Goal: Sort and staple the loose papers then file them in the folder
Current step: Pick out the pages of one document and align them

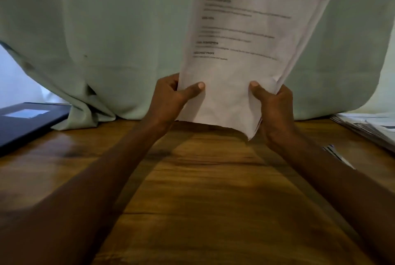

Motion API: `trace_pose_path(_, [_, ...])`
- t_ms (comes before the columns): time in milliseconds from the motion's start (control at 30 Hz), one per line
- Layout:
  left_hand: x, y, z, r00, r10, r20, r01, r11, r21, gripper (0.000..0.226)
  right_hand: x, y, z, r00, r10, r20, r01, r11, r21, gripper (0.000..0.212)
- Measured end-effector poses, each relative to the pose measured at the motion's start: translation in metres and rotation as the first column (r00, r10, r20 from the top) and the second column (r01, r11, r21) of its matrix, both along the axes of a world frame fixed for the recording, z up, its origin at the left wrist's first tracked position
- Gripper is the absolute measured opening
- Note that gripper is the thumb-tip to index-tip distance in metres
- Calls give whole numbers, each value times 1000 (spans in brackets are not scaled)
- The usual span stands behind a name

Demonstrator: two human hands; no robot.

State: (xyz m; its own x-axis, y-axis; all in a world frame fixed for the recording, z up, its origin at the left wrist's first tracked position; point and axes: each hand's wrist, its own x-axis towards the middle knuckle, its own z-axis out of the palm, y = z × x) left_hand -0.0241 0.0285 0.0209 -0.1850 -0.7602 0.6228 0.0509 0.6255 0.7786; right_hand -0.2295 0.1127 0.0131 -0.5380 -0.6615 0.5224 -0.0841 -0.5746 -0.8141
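A stack of white printed papers (245,36) stands upright above the wooden table (203,190), tilted a little to the right, its lower edge just off the wood. My left hand (171,98) grips its lower left side, thumb on the front sheet. My right hand (273,106) grips the lower right side the same way. A dark blue folder (23,123) with a pale label lies closed at the left edge of the table. More loose papers (369,130) lie in a pile at the far right.
A pale green curtain (106,40) hangs behind the table and bunches onto the wood next to the folder. A small black-and-white object (335,153), partly hidden by my right forearm, lies near the right pile; I cannot tell what it is.
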Motion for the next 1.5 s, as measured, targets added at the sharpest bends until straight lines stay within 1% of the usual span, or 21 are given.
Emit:
trace_pose_path(67, [4, -2, -9, 997, 24, 71, -28, 998, 61, 45, 4, 2, -3, 998, 54, -43, -50, 995, 81, 27])
trace_pose_path(133, [6, -5, -20, 990, 9, 141, -28, 991, 129, 53, 7, 3, -13, 988, 78, -135, -54, 983, 174, 32])
trace_pose_path(167, [8, -5, -23, 988, -9, 156, -14, 989, 148, 54, 9, 3, -17, 985, 83, -153, -53, 980, 194, 34])
trace_pose_path(233, [11, -6, -25, 987, -32, 158, 7, 987, 161, 51, 9, 3, -20, 984, 76, -159, -44, 979, 198, 36])
trace_pose_path(333, [12, -10, -27, 995, -39, 88, 22, 984, 179, 39, 13, 3, -20, 976, 73, -205, -31, 979, 200, 37])
trace_pose_path(433, [7, -4, -28, 998, -24, 58, 15, 989, 146, 38, 18, 0, -25, 964, 49, -263, 5, 980, 201, 41])
trace_pose_path(567, [0, -1, -26, 1000, 18, -14, -17, 997, 77, 34, 21, -2, -25, 962, -33, -271, 63, 993, 101, 33])
trace_pose_path(600, [-2, -3, -27, 1000, 20, -7, -20, 997, 73, 34, 21, -3, -26, 960, -29, -279, 60, 993, 104, 35])
trace_pose_path(667, [-4, -3, -32, 1000, 19, 19, -20, 995, 98, 38, 21, -7, -32, 960, 23, -281, 28, 984, 174, 37])
trace_pose_path(733, [-4, -3, -36, 1000, 13, 20, -15, 993, 117, 43, 20, -10, -37, 968, 43, -248, 18, 971, 238, 34])
trace_pose_path(800, [-4, -3, -35, 999, 36, 39, -39, 995, 88, 46, 19, -11, -38, 979, 30, -200, 17, 973, 230, 23])
trace_pose_path(900, [-3, -4, -34, 996, 55, 71, -60, 996, 65, 44, 20, -10, -38, 984, 29, -178, 10, 977, 215, 25])
trace_pose_path(1000, [-5, -3, -40, 997, 46, 63, -52, 993, 107, 43, 20, -7, -40, 974, 50, -219, 6, 969, 247, 30])
trace_pose_path(1100, [-5, 0, -40, 998, 59, 21, -61, 989, 133, 45, 22, -6, -38, 972, 10, -233, 49, 969, 244, 33])
trace_pose_path(1167, [-3, 2, -39, 995, 97, 28, -99, 989, 114, 48, 25, -6, -37, 969, -33, -247, 92, 968, 232, 34])
trace_pose_path(1300, [-2, 6, -40, 979, 184, 85, -190, 980, 61, 53, 29, -4, -42, 924, -68, -377, 162, 961, 224, 29])
trace_pose_path(1400, [-7, 14, -42, 971, 228, 76, -231, 972, 34, 50, 32, -1, -42, 908, -106, -406, 206, 955, 212, 31])
trace_pose_path(1500, [-10, 19, -41, 969, 234, 83, -236, 972, 6, 40, 33, 2, -42, 897, -142, -418, 232, 957, 172, 30])
